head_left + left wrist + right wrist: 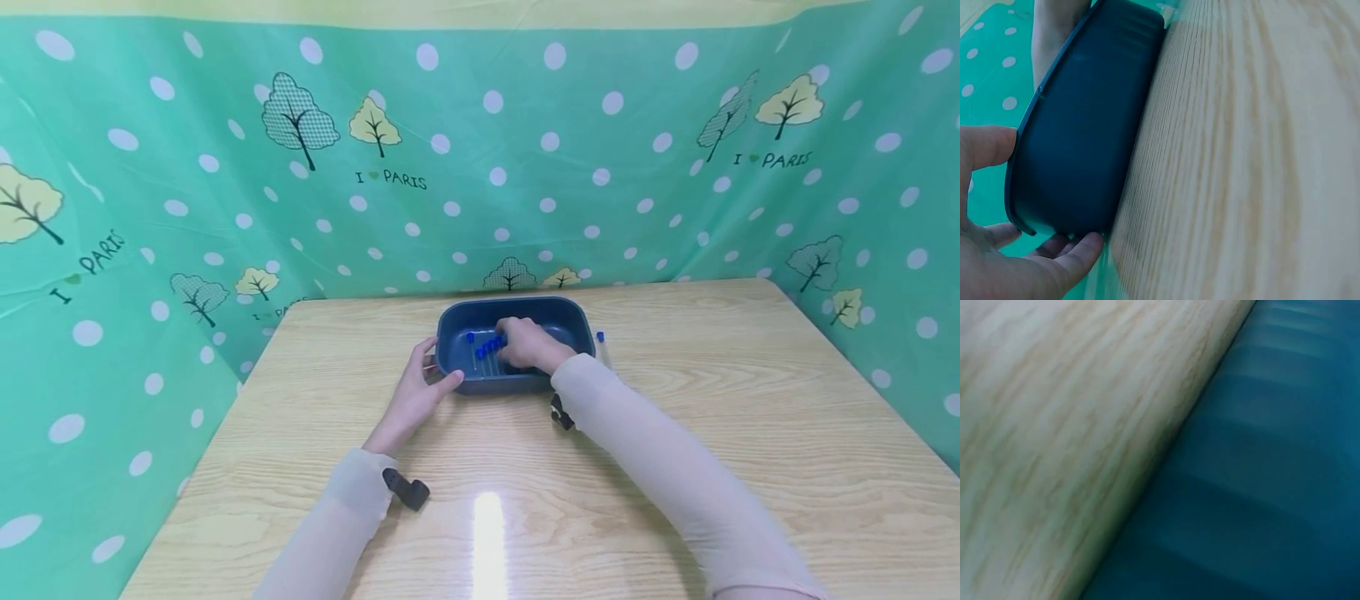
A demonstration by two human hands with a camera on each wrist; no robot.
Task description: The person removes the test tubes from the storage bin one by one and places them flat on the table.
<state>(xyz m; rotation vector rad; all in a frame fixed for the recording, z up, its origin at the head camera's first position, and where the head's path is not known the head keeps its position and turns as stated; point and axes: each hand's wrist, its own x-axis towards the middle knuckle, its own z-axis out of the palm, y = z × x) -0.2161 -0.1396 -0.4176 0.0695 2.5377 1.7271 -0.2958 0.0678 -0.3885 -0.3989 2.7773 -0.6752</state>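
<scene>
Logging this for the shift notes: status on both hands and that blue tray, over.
Left hand steadies the tray at its near-left corner. Right hand inside the tray on the blue-capped tubes; grip unclear. One tube outside, right of the tray. Nothing obstructing.

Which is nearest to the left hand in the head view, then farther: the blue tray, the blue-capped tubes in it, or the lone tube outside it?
1. Blue tray: the left hand touches its near left corner.
2. Blue-capped tubes: inside the tray, under the right hand.
3. Lone tube: on the table, beyond the tray's right side.
</scene>
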